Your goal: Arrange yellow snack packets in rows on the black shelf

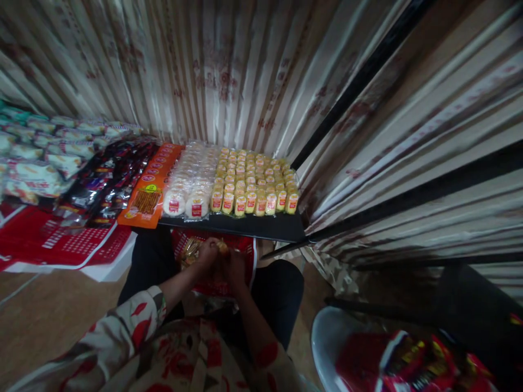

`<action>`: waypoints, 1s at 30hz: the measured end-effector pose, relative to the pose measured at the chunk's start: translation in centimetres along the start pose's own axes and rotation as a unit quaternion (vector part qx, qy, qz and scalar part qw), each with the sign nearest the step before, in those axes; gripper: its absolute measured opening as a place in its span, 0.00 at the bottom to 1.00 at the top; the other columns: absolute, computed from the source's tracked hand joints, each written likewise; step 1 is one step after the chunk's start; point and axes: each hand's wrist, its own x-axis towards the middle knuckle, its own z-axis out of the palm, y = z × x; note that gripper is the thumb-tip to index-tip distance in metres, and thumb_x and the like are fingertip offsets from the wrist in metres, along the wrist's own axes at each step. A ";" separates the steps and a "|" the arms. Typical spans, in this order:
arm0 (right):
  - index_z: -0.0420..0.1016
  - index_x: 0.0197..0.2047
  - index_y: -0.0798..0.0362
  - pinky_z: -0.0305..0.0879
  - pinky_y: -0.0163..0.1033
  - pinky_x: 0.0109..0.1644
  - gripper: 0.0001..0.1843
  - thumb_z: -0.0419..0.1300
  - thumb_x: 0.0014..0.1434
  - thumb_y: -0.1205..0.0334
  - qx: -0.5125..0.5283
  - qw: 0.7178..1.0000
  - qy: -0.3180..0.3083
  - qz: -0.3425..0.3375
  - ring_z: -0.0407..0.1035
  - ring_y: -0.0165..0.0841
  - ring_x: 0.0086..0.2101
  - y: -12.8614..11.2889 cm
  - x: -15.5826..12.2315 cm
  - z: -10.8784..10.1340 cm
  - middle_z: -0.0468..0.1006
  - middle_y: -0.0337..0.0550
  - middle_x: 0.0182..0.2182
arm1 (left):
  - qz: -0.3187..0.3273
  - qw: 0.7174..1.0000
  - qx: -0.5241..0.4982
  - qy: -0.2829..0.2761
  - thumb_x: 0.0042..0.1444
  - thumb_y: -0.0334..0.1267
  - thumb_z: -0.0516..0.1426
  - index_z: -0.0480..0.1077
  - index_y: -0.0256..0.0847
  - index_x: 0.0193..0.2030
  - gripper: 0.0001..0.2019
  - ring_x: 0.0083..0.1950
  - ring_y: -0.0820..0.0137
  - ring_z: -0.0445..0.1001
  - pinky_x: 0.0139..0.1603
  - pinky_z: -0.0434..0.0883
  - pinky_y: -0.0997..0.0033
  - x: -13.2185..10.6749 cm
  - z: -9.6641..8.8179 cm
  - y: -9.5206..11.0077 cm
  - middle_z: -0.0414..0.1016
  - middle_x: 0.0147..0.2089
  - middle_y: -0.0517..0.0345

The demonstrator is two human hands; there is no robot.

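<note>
Low between my knees, my left hand (208,253) and my right hand (234,270) meet over a red bag (249,253) with a white edge. Both are closed, their fingers curled around a small golden-brown wrapped snack (223,246), whose exact kind is too dim to tell. More golden-brown snacks in clear wrappers (190,251) lie in the bag just left of my left hand. Most of my right fingers are in shadow.
Above my hands a black shelf (245,224) bears rows of small yellow packaged cakes (255,179), round white packaged cakes (198,204), an orange snack bag (143,198), dark packets (96,188) and white bread packs (36,177). Right: a grey chair (322,340) with red packages (417,362), black bars, curtain.
</note>
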 end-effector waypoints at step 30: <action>0.67 0.52 0.58 0.64 0.43 0.46 0.21 0.48 0.60 0.55 0.000 0.960 0.279 -0.040 0.67 0.40 0.42 2.5 -0.5 -10.2 0.74 0.53 0.40 | 0.257 0.944 0.184 -0.097 0.52 0.26 0.48 0.71 0.39 0.39 0.13 0.39 0.73 0.72 0.45 0.68 0.72 -3.3 8.9 10.2 0.74 0.38 0.58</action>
